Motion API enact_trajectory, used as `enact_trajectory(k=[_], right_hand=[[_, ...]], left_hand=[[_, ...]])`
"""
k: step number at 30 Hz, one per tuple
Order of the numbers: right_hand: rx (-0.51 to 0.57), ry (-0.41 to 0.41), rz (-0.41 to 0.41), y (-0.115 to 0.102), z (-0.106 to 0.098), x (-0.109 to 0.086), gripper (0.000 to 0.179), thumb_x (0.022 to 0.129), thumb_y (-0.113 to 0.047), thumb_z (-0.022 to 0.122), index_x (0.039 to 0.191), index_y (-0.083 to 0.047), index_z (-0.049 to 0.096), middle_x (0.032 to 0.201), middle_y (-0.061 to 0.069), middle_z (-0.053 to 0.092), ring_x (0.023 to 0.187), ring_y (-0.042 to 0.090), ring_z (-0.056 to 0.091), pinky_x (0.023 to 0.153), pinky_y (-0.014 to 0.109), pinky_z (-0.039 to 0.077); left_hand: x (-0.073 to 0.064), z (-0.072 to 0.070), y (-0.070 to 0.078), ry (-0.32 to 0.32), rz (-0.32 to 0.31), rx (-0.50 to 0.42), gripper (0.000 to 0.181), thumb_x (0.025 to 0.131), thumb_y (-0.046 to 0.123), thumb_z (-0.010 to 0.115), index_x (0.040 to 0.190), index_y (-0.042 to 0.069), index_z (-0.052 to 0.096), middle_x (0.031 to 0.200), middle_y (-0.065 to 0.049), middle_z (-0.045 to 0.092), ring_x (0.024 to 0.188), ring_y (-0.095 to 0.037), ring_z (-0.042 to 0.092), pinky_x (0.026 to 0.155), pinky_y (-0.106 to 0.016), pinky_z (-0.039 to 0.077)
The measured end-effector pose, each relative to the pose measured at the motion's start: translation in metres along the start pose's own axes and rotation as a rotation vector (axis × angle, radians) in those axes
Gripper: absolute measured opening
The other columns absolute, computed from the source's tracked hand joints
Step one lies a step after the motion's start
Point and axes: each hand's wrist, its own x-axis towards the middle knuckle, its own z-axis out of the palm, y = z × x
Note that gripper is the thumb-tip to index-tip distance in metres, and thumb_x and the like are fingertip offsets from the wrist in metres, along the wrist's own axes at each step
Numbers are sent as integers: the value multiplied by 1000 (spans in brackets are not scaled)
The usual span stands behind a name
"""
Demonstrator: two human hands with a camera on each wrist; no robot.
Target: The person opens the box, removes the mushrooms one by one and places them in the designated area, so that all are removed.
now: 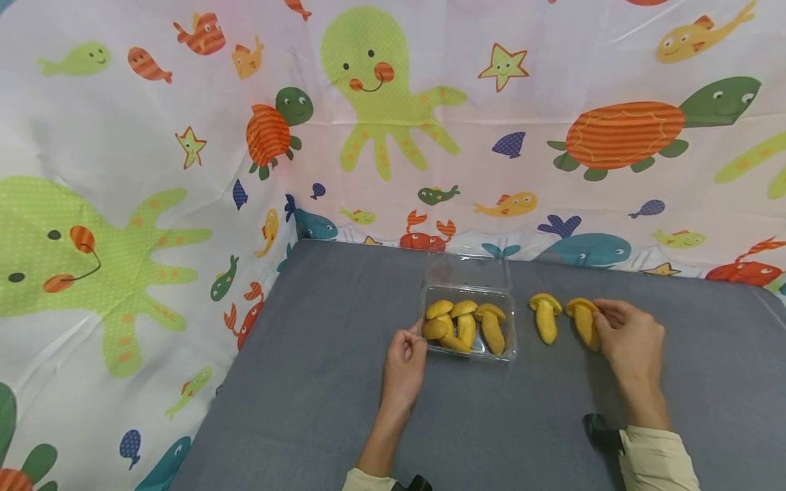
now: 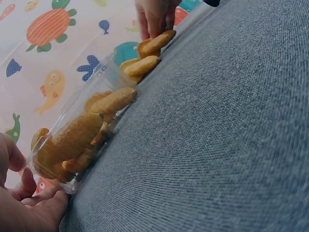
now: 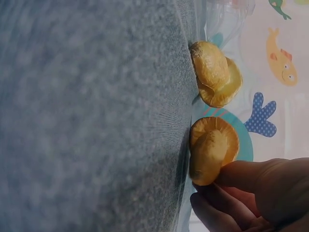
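While the right hand (image 1: 635, 341) pinches the rightmost yellow mushroom (image 1: 585, 323) on the grey tabletop (image 1: 522, 423), right of the clear clamshell box (image 1: 480, 339) whose near-left corner the left hand (image 1: 404, 368) grips, that mushroom looks light and firm, best held by its stem (image 1: 587, 334), sparing the perhaps fragile cap (image 1: 580, 304).

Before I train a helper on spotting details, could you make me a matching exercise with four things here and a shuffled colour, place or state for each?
1. Left hand
2. Right hand
3. Clear container
4. Table surface

A. Gray
B. Lid open, mushrooms inside
C. Holding a yellow mushroom
D. At the container's left edge

Pairs: 1-D, 2-C, 3-B, 4-A
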Motion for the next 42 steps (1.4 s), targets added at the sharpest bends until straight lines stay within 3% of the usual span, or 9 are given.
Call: enact_trajectory(k=[10,15,20,24,26,28,33,38,42], right_hand=[[-19,-53,-2,1,-1,-3,28,101,-13,67,122,4,74,114,27,75,105,42,75,55,4,36],[-18,-55,-29,2,-5,-4,29,99,-10,68,124,4,74,113,27,76,104,42,75,53,7,39],[-27,-54,-36,3,-8,-2,29,99,-10,69,124,4,74,113,26,76,105,42,75,55,6,37],[-46,-44,-36,3,-10,-1,28,99,-10,69,124,3,74,112,24,76,104,40,75,57,6,35],[-47,-43,-37,3,-11,0,28,99,-11,69,123,3,74,112,24,76,100,35,77,58,5,35],[-39,-33,-51,4,-13,1,28,98,-11,70,122,2,75,111,23,77,89,11,77,59,5,36],[-18,-10,-63,6,-18,-1,28,98,-13,70,121,1,76,112,23,77,79,-30,39,61,3,36],[3,-6,-51,0,-23,-2,30,99,-16,70,125,1,75,114,23,76,78,-34,39,62,1,36],[0,-20,-54,-7,-27,-4,32,101,-17,70,127,0,74,117,22,76,90,-12,66,62,0,37]], left_hand=[[-2,-1,0,-1,14,12,13,104,5,55,92,1,52,150,-21,58,145,-28,49,115,-46,41],[-1,-1,-2,8,14,23,12,104,5,55,92,1,53,150,-19,59,121,-23,61,103,-37,47],[1,-1,-3,4,13,6,12,104,6,55,92,2,52,151,-19,58,142,-26,51,112,-41,42],[2,-1,-1,7,23,26,13,104,6,55,91,3,52,150,-19,59,116,-23,60,97,-38,45],[2,-1,0,9,22,33,12,104,6,55,92,3,52,150,-18,59,101,-18,57,93,-35,43],[3,-1,0,11,17,41,12,104,5,55,92,3,53,150,-18,59,83,-14,46,88,-33,43],[2,-1,-1,13,24,42,13,103,4,55,91,3,52,149,-20,60,98,-18,55,92,-35,43],[2,0,-1,13,35,40,14,103,5,55,90,3,52,148,-21,60,95,-18,53,93,-36,42],[2,-1,-2,12,31,31,13,103,5,56,91,2,53,148,-18,61,98,-15,55,94,-33,44]])
